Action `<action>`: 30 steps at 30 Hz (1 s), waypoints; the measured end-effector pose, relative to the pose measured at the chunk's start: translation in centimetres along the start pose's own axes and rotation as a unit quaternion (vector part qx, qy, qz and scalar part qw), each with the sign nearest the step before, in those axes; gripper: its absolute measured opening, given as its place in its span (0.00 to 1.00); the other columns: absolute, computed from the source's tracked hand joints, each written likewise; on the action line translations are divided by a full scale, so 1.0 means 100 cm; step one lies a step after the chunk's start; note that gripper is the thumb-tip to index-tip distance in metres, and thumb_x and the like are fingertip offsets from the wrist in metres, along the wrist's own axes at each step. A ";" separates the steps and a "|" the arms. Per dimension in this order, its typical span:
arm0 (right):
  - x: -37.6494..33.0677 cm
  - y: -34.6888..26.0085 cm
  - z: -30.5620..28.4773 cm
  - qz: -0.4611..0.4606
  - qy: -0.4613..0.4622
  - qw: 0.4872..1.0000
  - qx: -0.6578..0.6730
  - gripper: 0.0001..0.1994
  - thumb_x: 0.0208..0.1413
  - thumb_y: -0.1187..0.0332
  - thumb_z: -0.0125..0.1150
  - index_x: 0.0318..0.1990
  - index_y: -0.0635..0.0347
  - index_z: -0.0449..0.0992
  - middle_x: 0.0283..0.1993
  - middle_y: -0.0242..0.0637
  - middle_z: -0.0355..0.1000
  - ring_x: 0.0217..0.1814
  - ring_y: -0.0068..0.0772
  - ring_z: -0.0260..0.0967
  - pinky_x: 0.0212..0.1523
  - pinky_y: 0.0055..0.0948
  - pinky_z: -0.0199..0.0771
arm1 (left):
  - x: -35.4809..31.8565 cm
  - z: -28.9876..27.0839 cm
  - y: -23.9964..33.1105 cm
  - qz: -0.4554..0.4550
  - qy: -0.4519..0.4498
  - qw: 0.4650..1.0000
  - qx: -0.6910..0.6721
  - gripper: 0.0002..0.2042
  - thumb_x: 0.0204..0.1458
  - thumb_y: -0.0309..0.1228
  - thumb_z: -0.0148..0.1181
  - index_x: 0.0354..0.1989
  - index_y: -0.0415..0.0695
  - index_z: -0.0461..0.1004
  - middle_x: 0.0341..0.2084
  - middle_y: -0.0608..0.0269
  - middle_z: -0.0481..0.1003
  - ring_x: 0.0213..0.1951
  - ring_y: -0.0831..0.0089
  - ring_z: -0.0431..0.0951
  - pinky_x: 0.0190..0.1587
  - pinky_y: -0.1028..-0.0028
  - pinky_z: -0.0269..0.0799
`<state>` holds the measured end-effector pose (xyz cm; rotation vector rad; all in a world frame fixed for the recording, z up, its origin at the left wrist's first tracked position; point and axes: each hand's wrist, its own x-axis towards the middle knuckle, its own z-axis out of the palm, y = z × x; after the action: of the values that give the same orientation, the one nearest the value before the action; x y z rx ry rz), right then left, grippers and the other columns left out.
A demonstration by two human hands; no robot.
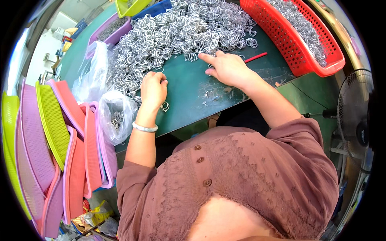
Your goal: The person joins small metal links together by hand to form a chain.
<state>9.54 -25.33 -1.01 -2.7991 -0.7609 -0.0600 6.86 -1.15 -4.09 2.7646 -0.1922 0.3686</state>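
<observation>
A large heap of small silver metal rings (177, 32), clamp-like in shape, covers the far part of the green table (185, 96). My right hand (229, 70) is at the heap's near edge, index finger stretched out to the rings and thumb held apart. Beside that hand, a thin red stick (256, 57) lies on the table, partly hidden. My left hand (153, 89) rests on the left with its fingers curled in; whatever they hold is too small to make out. Close to its wrist lies a loose metal ring (165, 106).
A red perforated basket (281, 38) of metal parts stands right, a purple basket (124, 30) far left. Beside my left forearm, a clear plastic bag (116, 104) holds rings. Stacked coloured baskets (78, 172) crowd the left. A fan (356, 116) stands at right.
</observation>
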 end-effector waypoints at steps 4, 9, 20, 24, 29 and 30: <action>0.012 0.002 0.015 -0.015 0.048 0.999 -0.007 0.12 0.48 0.63 0.52 0.38 0.57 0.67 0.32 0.46 0.68 0.33 0.47 0.69 0.33 0.40 0.69 | -0.007 -0.010 -0.005 -0.009 0.052 0.999 0.006 0.05 0.41 0.24 0.56 0.28 0.40 0.71 0.29 0.55 0.70 0.34 0.59 0.70 0.38 0.68 0.66; 0.022 0.004 0.005 -0.071 0.141 0.981 0.110 0.07 0.45 0.72 0.50 0.35 0.59 0.66 0.26 0.45 0.68 0.30 0.47 0.67 0.31 0.39 0.66 | -0.011 -0.018 -0.010 0.014 0.057 0.993 -0.098 0.06 0.42 0.23 0.54 0.31 0.40 0.71 0.31 0.53 0.70 0.36 0.57 0.70 0.40 0.67 0.66; 0.048 -0.021 -0.024 -0.211 -0.057 0.880 0.421 0.10 0.45 0.65 0.58 0.29 0.60 0.66 0.19 0.27 0.64 0.21 0.17 0.58 0.21 0.21 0.59 | -0.028 -0.028 0.018 -0.029 -0.044 0.967 -0.250 0.31 0.38 0.26 0.62 0.54 0.46 0.58 0.46 0.58 0.65 0.46 0.67 0.66 0.45 0.70 0.63; 0.050 -0.033 -0.029 -0.188 -0.209 0.769 0.574 0.10 0.46 0.66 0.58 0.33 0.56 0.66 0.21 0.25 0.65 0.21 0.14 0.59 0.22 0.15 0.61 | -0.022 -0.018 0.027 0.011 -0.011 0.927 -0.375 0.39 0.34 0.25 0.66 0.58 0.47 0.51 0.50 0.58 0.61 0.49 0.70 0.63 0.47 0.70 0.62; 0.053 -0.021 -0.016 -0.153 -0.254 0.748 0.594 0.16 0.46 0.71 0.56 0.43 0.57 0.62 0.24 0.25 0.65 0.23 0.14 0.62 0.22 0.14 0.61 | -0.014 -0.011 0.019 -0.083 -0.073 0.886 -0.450 0.25 0.37 0.25 0.64 0.48 0.40 0.64 0.32 0.66 0.71 0.33 0.80 0.69 0.35 0.79 0.65; 0.051 -0.017 -0.011 -0.125 -0.263 0.753 0.591 0.16 0.46 0.72 0.56 0.44 0.58 0.61 0.24 0.25 0.65 0.22 0.14 0.62 0.22 0.14 0.61 | -0.018 -0.010 0.020 -0.096 -0.070 0.884 -0.452 0.21 0.38 0.24 0.62 0.45 0.39 0.67 0.28 0.68 0.70 0.29 0.83 0.68 0.32 0.81 0.64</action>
<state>13.17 -21.67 0.90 -1.4535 -0.8381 0.8751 4.58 -2.54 -2.99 1.8512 -0.0856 -0.0003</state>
